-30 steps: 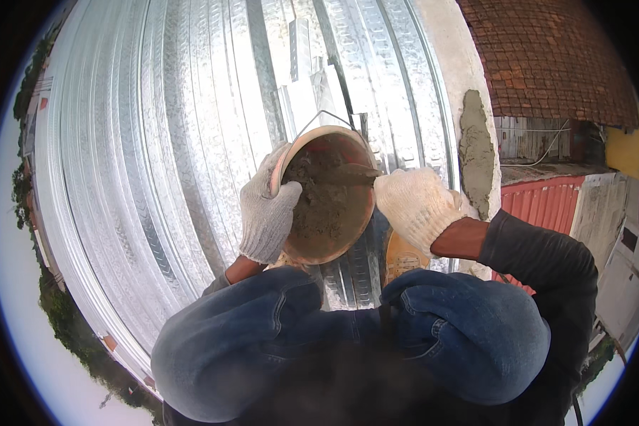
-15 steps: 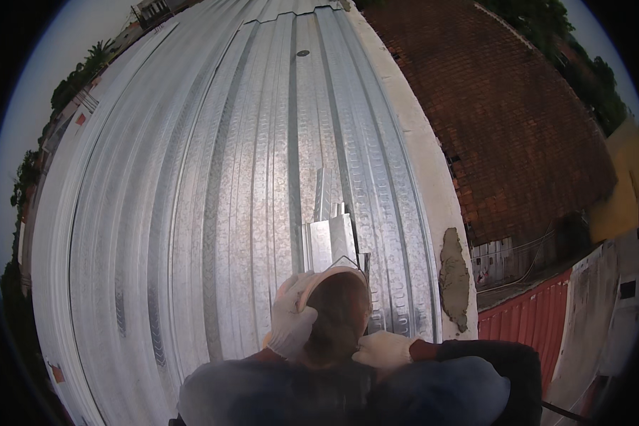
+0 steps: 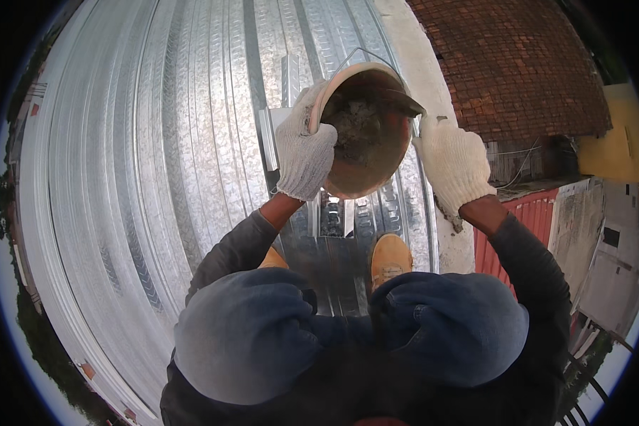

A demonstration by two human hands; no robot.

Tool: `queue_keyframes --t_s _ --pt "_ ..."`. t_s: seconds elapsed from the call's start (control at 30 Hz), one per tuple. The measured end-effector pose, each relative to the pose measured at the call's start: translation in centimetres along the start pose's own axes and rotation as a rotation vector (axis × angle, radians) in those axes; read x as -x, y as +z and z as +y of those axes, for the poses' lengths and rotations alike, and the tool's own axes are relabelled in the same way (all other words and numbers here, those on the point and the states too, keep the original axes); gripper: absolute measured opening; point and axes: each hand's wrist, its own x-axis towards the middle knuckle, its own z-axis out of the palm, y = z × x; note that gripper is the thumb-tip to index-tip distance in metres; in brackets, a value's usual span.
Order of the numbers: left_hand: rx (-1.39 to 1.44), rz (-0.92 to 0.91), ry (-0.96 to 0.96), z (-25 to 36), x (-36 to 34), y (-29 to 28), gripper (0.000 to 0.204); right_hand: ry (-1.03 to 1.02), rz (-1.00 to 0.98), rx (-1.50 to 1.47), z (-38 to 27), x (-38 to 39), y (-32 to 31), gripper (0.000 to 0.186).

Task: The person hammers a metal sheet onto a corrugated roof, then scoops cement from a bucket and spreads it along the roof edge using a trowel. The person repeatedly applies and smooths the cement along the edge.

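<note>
- Left hand (image 3: 304, 150), gloved, fingers curled round the rim of the orange bucket (image 3: 366, 128)
- Right hand (image 3: 453, 165), gloved, at the opposite rim; finger grip cannot be told
- Bucket holds grey mortar (image 3: 358, 124), raised above corrugated metal roof (image 3: 156, 156)

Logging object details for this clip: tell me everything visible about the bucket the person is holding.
The bucket is round, orange-pink, plastic by the look, smeared inside with grey mortar-like material, and a dark clump sits within. A thin wire handle arcs over its far rim. It is tilted with its mouth toward the camera, held above the corrugated metal roof. The gloved left hand grips its left rim; the gloved right hand is at its right side, where a dark tool blade lies across the rim.
</note>
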Motion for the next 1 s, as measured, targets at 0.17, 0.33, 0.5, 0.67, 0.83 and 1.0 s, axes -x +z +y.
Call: queue_keyframes --t_s 0.17,0.33,0.5,0.67,0.83,1.0 --pt "-0.014 -0.007 0.087 -0.2 -0.8 2.0 0.073 0.034 -0.128 -0.223 -2.2 1.3 5.8 0.032" --pt "0.095 0.023 -0.07 -0.2 -0.9 -0.1 0.073 -0.214 -0.179 -0.202 -4.2 4.2 5.7 0.036" --pt "-0.043 0.025 -0.011 0.0 0.3 1.0 0.07 -0.068 -0.073 -0.106 0.0 1.5 -0.8 0.033" --pt "-0.142 -0.037 0.129 -0.8 0.7 1.3 0.072 -0.069 -0.364 -0.172 1.4 -0.2 1.9 0.037" --pt "-0.09 -0.059 0.065 -1.0 1.1 0.1 0.068 -0.05 -0.578 -0.511 0.8 2.7 4.4 0.046" --pt "0.092 -0.013 -0.046 -1.1 1.9 -1.7 0.065 -0.025 -0.294 -0.455 0.1 4.5 2.9 0.036"
